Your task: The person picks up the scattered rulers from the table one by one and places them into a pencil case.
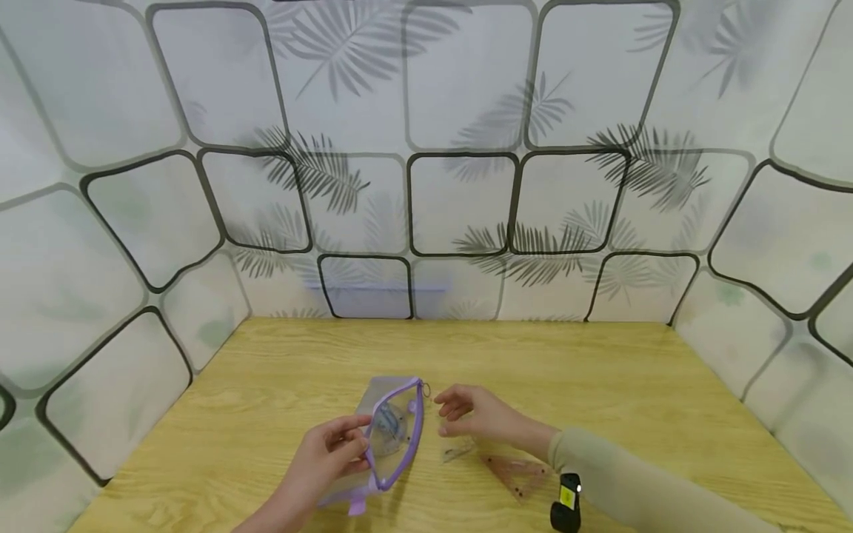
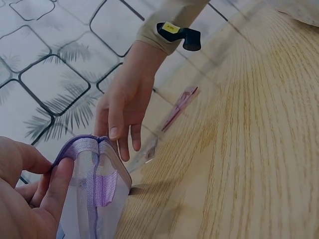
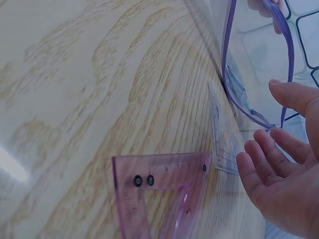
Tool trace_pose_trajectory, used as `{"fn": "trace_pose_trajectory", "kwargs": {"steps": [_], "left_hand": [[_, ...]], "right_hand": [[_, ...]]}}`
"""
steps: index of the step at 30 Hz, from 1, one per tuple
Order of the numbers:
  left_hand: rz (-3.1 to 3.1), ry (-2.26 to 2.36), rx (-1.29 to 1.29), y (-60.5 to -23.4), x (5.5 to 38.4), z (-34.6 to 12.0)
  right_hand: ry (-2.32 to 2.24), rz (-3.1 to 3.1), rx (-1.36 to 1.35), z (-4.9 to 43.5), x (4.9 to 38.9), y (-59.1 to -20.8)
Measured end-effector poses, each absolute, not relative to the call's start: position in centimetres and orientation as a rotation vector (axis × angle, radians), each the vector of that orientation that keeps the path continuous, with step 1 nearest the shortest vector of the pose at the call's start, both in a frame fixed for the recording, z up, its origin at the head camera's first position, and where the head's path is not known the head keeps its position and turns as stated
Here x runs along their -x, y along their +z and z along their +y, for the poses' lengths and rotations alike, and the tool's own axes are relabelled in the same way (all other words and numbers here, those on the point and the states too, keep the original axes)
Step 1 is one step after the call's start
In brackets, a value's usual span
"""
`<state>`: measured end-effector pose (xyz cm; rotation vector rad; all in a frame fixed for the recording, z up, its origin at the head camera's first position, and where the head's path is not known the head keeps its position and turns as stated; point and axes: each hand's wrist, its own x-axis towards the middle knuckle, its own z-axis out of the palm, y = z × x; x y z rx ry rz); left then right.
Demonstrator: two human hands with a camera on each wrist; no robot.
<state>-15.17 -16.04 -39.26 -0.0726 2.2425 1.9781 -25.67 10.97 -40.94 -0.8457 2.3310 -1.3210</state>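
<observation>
On desk (image 1: pixel 600 370), pinches purple-rimmed pouch (image 1: pixel 416 433) by its left edge with left hand (image 1: pixel 336 448) | presents gaping mouth to the right, long axis near-to-far | holds right hand (image 1: pixel 478 414) empty, fingers loosely bent, just right of that mouth, nearer clear plastic piece (image 3: pixel 222 142) than pink set square (image 3: pixel 167 169)

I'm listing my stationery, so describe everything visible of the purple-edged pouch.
The pouch has pale, translucent, plastic-looking sides, purple zipper edging, a purple tab and a small ring at one end. It's on the table, mouth gaping toward the right hand, something clear and bluish inside. The left hand pinches the edging.
</observation>
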Motion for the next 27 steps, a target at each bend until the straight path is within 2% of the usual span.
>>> {"fn": "trace_pose_trajectory", "kwargs": {"steps": [27], "left_hand": [[2.180,2.000,0.086,-39.1,15.7,-15.7]], "right_hand": [[-1.292,2.391,0.823,15.3,26.4,-41.8]]}}
